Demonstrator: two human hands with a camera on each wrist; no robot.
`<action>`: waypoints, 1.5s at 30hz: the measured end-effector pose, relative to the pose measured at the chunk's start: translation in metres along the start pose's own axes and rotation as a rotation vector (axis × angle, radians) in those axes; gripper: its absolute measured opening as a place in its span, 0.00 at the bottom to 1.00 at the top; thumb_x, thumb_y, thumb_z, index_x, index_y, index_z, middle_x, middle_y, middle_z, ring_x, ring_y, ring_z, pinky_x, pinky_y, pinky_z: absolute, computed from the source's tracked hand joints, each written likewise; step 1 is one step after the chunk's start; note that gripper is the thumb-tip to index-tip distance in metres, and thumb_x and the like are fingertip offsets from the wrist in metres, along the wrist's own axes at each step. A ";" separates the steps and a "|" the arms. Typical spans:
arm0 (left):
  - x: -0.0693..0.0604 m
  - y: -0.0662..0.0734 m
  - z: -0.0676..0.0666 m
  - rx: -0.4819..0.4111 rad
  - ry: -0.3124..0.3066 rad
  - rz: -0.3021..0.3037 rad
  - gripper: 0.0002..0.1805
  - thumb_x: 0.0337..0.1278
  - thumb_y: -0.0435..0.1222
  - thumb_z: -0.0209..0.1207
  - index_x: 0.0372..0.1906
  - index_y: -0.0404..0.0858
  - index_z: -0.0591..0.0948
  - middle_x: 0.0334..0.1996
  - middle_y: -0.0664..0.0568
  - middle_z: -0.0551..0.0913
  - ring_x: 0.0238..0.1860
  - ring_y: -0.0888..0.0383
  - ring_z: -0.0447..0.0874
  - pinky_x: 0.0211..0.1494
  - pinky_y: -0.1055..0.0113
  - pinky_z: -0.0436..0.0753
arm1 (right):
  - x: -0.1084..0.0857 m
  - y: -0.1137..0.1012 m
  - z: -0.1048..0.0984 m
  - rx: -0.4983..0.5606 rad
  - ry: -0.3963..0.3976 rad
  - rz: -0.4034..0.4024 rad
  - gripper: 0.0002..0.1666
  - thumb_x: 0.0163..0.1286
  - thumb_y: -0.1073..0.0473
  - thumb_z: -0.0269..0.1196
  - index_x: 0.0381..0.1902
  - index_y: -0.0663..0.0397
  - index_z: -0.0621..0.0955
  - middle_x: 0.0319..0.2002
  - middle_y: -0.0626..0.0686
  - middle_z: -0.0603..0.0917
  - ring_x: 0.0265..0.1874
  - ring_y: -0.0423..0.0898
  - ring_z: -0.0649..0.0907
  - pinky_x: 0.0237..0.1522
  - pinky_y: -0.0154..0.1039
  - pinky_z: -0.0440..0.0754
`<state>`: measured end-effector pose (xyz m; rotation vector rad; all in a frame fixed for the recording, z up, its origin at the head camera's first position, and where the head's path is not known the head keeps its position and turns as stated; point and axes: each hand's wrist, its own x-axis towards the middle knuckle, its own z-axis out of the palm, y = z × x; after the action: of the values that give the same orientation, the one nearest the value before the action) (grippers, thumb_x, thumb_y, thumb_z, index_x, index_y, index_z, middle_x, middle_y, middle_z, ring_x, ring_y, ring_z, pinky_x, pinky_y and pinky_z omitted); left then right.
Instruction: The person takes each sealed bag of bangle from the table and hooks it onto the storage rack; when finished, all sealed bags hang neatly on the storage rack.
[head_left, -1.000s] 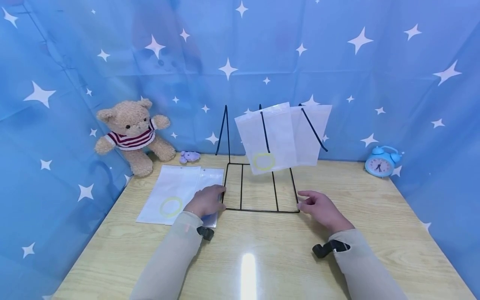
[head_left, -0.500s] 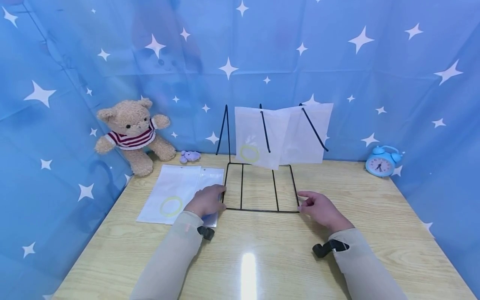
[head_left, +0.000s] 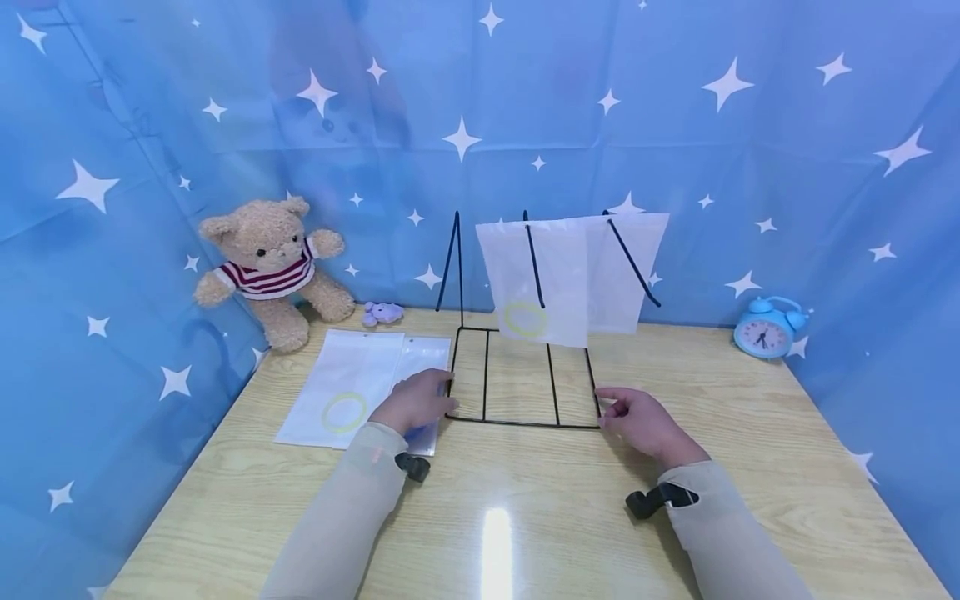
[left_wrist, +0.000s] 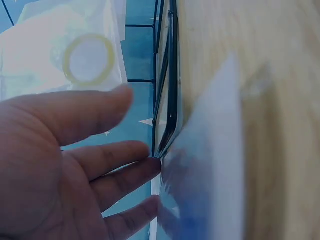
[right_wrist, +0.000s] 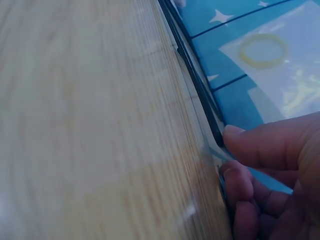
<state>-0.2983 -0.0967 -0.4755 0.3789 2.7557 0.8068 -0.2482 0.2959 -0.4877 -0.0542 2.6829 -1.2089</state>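
Note:
A black wire display rack (head_left: 517, 423) stands on the table, its three hooks rising at the back. From the middle hook hangs a white zip bag (head_left: 555, 275) with a yellow ring on it; another white bag (head_left: 618, 283) hangs on the right hook. The left hook bears nothing. My left hand (head_left: 415, 402) touches the left side of the base with fingers fairly straight, the thumb apart in the left wrist view. At the right front corner, my right hand (head_left: 648, 423) touches the frame with thumb and loosely bent fingers, not visibly closed round the wire.
Two more bags, one a white bag with a yellow ring (head_left: 337, 400), lie overlapping left of the rack, partly under my left hand. A teddy bear (head_left: 262, 258), a small purple toy (head_left: 382, 313) and a blue alarm clock (head_left: 768, 327) stand along the starry backdrop (head_left: 465, 67).
The bag on the middle hook swings, tilting left half a second ago and back rightward now. Both hands stay at the rack's sides. The head view shifts slightly.

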 end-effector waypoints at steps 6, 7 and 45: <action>-0.003 -0.007 -0.014 -0.190 0.033 -0.039 0.33 0.75 0.46 0.59 0.79 0.42 0.69 0.79 0.43 0.68 0.81 0.39 0.62 0.81 0.40 0.62 | -0.001 0.002 -0.001 0.015 0.001 -0.009 0.34 0.73 0.63 0.68 0.74 0.62 0.74 0.43 0.56 0.83 0.39 0.49 0.78 0.36 0.41 0.76; -0.004 -0.010 -0.017 -0.211 0.041 -0.039 0.33 0.75 0.45 0.59 0.80 0.41 0.69 0.79 0.42 0.68 0.81 0.38 0.61 0.82 0.40 0.62 | -0.001 0.002 -0.001 0.014 0.002 -0.013 0.34 0.72 0.63 0.68 0.74 0.62 0.74 0.42 0.56 0.83 0.39 0.49 0.78 0.36 0.41 0.76; -0.053 -0.137 -0.102 -0.421 0.223 -0.530 0.47 0.75 0.50 0.58 0.85 0.35 0.51 0.82 0.29 0.53 0.80 0.29 0.54 0.79 0.33 0.60 | -0.002 0.000 -0.001 0.007 -0.003 -0.036 0.33 0.73 0.64 0.67 0.73 0.65 0.74 0.41 0.55 0.82 0.37 0.48 0.78 0.34 0.40 0.75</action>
<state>-0.3043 -0.2748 -0.4597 -0.5252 2.5724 1.2815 -0.2467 0.2965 -0.4868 -0.1044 2.6860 -1.2271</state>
